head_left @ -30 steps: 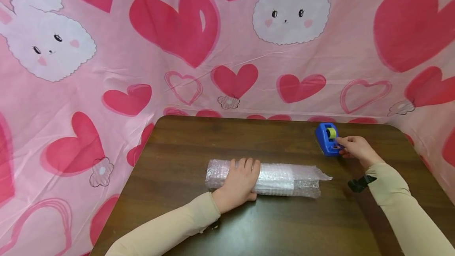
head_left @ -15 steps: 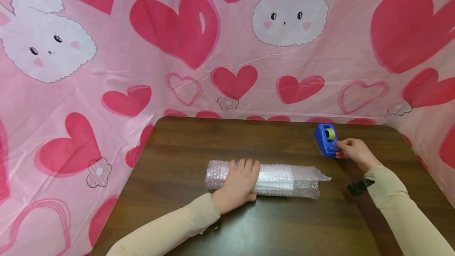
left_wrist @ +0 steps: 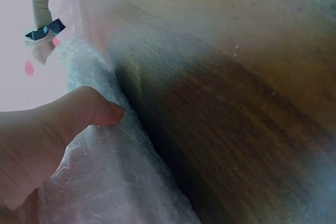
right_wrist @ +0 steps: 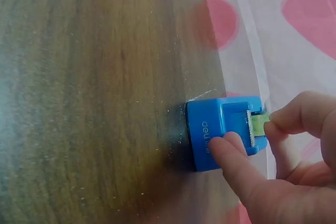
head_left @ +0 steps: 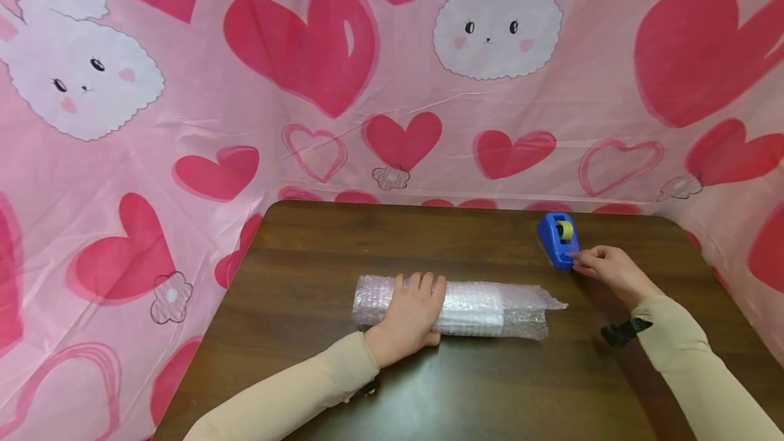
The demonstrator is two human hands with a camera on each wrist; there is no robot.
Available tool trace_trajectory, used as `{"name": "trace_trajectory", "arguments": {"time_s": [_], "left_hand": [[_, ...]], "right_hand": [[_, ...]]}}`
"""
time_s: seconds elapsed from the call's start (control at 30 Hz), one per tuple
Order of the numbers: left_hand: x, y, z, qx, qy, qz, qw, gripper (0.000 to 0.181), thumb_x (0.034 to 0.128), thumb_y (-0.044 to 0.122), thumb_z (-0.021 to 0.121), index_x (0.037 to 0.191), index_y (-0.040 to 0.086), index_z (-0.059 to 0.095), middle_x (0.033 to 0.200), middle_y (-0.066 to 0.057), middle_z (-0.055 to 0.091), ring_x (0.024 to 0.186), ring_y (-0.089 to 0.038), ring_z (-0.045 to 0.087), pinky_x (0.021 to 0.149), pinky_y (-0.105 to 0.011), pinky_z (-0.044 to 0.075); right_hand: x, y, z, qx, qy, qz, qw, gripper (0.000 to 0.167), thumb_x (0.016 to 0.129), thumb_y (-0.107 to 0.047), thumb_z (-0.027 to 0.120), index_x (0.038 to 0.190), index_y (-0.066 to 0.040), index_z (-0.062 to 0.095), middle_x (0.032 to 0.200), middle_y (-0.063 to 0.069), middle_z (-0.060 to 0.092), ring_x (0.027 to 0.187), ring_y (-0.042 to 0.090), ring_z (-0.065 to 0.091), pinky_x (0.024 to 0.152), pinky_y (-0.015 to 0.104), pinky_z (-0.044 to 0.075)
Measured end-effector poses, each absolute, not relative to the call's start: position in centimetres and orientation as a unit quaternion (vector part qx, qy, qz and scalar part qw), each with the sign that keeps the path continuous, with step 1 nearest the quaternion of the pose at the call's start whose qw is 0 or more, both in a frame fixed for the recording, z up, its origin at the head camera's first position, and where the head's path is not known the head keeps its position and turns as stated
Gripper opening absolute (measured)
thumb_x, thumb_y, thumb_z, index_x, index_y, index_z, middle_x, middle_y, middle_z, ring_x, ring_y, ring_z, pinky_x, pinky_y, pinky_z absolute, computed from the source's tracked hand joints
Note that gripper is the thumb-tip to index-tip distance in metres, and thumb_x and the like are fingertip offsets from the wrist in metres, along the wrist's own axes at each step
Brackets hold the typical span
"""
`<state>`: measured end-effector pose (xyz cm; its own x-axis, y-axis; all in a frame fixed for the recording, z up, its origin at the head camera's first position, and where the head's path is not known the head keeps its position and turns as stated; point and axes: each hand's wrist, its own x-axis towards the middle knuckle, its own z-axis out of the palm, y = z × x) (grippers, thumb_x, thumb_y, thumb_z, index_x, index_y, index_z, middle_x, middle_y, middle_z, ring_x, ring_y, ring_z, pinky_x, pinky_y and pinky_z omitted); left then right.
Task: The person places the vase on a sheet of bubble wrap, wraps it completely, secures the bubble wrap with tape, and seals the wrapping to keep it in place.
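A roll of clear bubble wrap (head_left: 471, 308) lies crosswise on the table, its right end loose and ragged. My left hand (head_left: 409, 315) rests over its left part, fingers on top. The left wrist view has the thumb (left_wrist: 89, 108) against the wrap's near side. My right hand (head_left: 615, 274) is at the front of a blue tape dispenser (head_left: 556, 247) holding a yellow-green tape roll (head_left: 565, 230). Up close in the right wrist view, two fingertips pinch the end of the tape (right_wrist: 259, 125) at the toothed cutter, while another finger touches the dispenser's front (right_wrist: 202, 140).
The brown wooden table (head_left: 343, 237) meets a pink sheet (head_left: 257, 87) with hearts and rabbits behind and at the sides. The dispenser stands near the table's back edge, to the right. A dark strap (head_left: 625, 332) sits on the right wrist.
My right hand has stayed at the dispenser with only small shifts of its fingers at the front. The left hand and the bubble wrap have kept their place.
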<state>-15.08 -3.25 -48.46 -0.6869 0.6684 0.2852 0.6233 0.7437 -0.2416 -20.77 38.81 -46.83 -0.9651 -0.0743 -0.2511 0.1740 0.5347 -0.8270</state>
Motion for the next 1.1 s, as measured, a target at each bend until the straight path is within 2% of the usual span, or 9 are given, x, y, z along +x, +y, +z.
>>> {"name": "trace_trajectory", "arguments": {"time_s": [0.1, 0.2, 0.3, 0.43, 0.53, 0.67, 0.77, 0.9, 1.1], "left_hand": [[-15.1, -3.3, -48.6, -0.351, -0.916, 0.062, 0.185, 0.102, 0.0608, 0.068, 0.090, 0.136, 0.007, 0.056, 0.119, -0.010, 0.064, 0.105, -0.027, 0.061, 0.085, -0.049, 0.049], [-15.1, -3.3, -48.6, -0.351, -0.915, 0.058, 0.192, 0.102, 0.0599, 0.067, 0.090, 0.135, 0.007, 0.056, 0.117, -0.010, 0.064, 0.105, -0.028, 0.061, 0.085, -0.049, 0.049], [-15.1, -3.3, -48.7, -0.352, -0.915, 0.054, 0.191, 0.102, 0.0596, 0.067, 0.090, 0.135, 0.007, 0.056, 0.117, -0.010, 0.064, 0.104, -0.028, 0.061, 0.085, -0.050, 0.049], [-14.9, -3.2, -48.7, -0.349, -0.918, 0.057, 0.181, 0.102, 0.0608, 0.067, 0.090, 0.136, 0.007, 0.056, 0.118, -0.010, 0.064, 0.106, -0.028, 0.061, 0.086, -0.050, 0.048], [-14.8, -3.2, -48.8, -0.346, -0.919, 0.057, 0.177, 0.102, 0.0610, 0.067, 0.090, 0.136, 0.007, 0.055, 0.118, -0.010, 0.064, 0.106, -0.027, 0.061, 0.086, -0.049, 0.048], [-14.9, -3.2, -48.9, -0.349, -0.917, 0.052, 0.184, 0.102, 0.0603, 0.066, 0.090, 0.135, 0.007, 0.055, 0.117, -0.009, 0.063, 0.105, -0.027, 0.061, 0.086, -0.049, 0.047], [-14.9, -3.1, -49.0, -0.354, -0.913, 0.056, 0.193, 0.101, 0.0605, 0.067, 0.090, 0.135, 0.008, 0.055, 0.117, -0.009, 0.063, 0.104, -0.027, 0.060, 0.084, -0.048, 0.047], [-15.0, -3.1, -48.9, -0.355, -0.912, 0.064, 0.196, 0.101, 0.0611, 0.067, 0.088, 0.136, 0.008, 0.055, 0.117, -0.009, 0.063, 0.105, -0.027, 0.061, 0.084, -0.047, 0.048], [-15.0, -3.2, -48.7, -0.351, -0.912, 0.064, 0.201, 0.103, 0.0596, 0.069, 0.089, 0.135, 0.008, 0.056, 0.118, -0.010, 0.064, 0.105, -0.028, 0.061, 0.085, -0.048, 0.049]], "right_hand": [[-20.5, 38.8, -46.7, 0.035, 0.868, -0.476, 0.136, 0.034, 0.110, -0.020, 0.049, 0.109, 0.013, 0.055, 0.138, 0.041, 0.054, 0.091, -0.009, 0.059, 0.080, 0.011, 0.052], [-20.4, 38.9, -46.7, 0.043, 0.868, -0.474, 0.140, 0.034, 0.110, -0.021, 0.050, 0.110, 0.013, 0.056, 0.120, 0.024, 0.067, 0.090, -0.006, 0.059, 0.078, 0.011, 0.051], [-20.4, 38.9, -47.0, 0.054, 0.859, -0.486, 0.148, 0.037, 0.109, -0.016, 0.048, 0.115, 0.020, 0.051, 0.109, 0.013, 0.069, 0.088, -0.004, 0.061, 0.078, 0.014, 0.054], [-20.1, 38.9, -47.2, 0.069, 0.863, -0.475, 0.161, 0.050, 0.110, -0.020, 0.044, 0.126, 0.028, 0.044, 0.111, 0.026, 0.068, 0.091, 0.006, 0.068, 0.081, 0.022, 0.059], [-19.9, 39.0, -47.2, 0.065, 0.866, -0.467, 0.168, 0.054, 0.110, -0.022, 0.043, 0.129, 0.029, 0.043, 0.120, 0.033, 0.064, 0.093, 0.007, 0.068, 0.082, 0.023, 0.059], [-19.8, 39.0, -47.3, 0.044, 0.877, -0.455, 0.148, 0.046, 0.110, -0.021, 0.047, 0.122, 0.024, 0.053, 0.121, 0.027, 0.064, 0.094, 0.003, 0.060, 0.082, 0.021, 0.055], [-19.7, 39.0, -47.2, 0.033, 0.897, -0.421, 0.135, 0.042, 0.110, -0.025, 0.050, 0.113, 0.015, 0.060, 0.119, 0.023, 0.065, 0.100, 0.016, 0.057, 0.083, 0.027, 0.047], [-19.5, 39.0, -47.1, 0.034, 0.912, -0.389, 0.129, 0.043, 0.109, -0.026, 0.051, 0.112, 0.016, 0.063, 0.114, 0.025, 0.067, 0.101, 0.029, 0.059, 0.081, 0.033, 0.047], [-19.2, 38.7, -47.7, 0.035, 0.899, -0.422, 0.112, 0.045, 0.109, -0.024, 0.053, 0.117, 0.020, 0.059, 0.104, 0.016, 0.069, 0.088, 0.016, 0.066, 0.077, 0.023, 0.054]]}}
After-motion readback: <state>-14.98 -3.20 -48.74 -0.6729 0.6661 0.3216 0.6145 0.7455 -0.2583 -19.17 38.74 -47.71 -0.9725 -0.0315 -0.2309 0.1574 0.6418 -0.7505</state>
